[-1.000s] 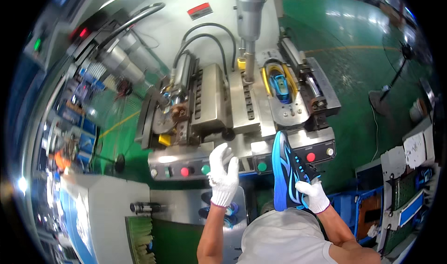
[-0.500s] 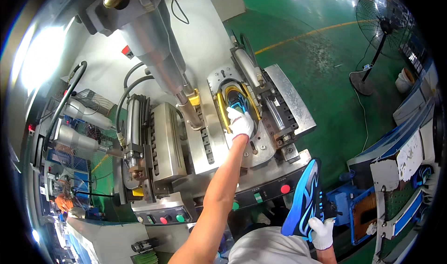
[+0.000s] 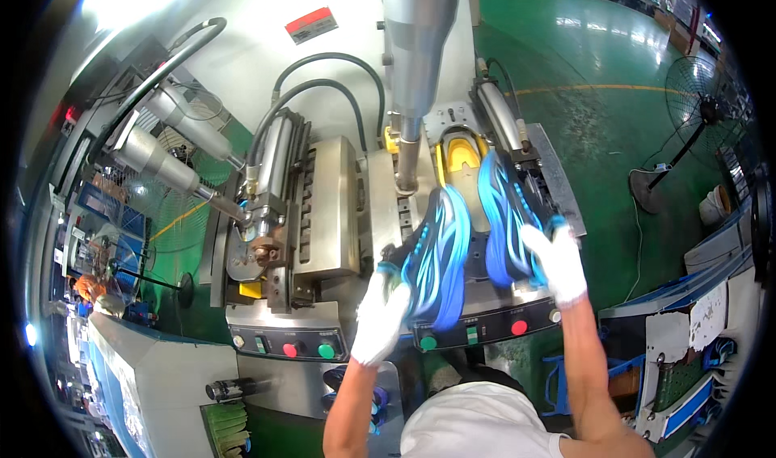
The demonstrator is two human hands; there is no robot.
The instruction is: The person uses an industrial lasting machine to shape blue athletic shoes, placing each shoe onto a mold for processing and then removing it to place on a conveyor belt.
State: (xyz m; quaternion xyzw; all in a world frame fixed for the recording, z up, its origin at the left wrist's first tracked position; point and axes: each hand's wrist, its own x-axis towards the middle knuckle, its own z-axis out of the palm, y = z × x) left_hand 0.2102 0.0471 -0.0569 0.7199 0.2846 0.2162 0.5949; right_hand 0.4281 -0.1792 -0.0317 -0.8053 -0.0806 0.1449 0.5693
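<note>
My left hand (image 3: 381, 312), in a white glove, is closed on the heel end of a blue and black sports shoe (image 3: 440, 256). In my right hand (image 3: 556, 265), gloved too, a second blue and black sports shoe (image 3: 509, 219) is gripped near its heel. Both shoes hang above the front of the machine, toes apart, with their striped sides showing. Just beyond them lies the yellow-lined mould (image 3: 462, 154) of the press, with no shoe in it. A metal press rod (image 3: 406, 167) stands to the left of the mould. Part of each hand's fingers is hidden by the shoe.
Along the machine's front runs a panel with a green button (image 3: 428, 343) and a red button (image 3: 519, 327). A second press station (image 3: 267, 215) is at the left. A standing fan (image 3: 706, 110) is on the green floor (image 3: 558, 110); a rack (image 3: 687, 361) stands at right.
My left hand has come back from the mould and now holds the shoe that was in it. My right hand has raised its shoe over the machine. The view has shifted.
</note>
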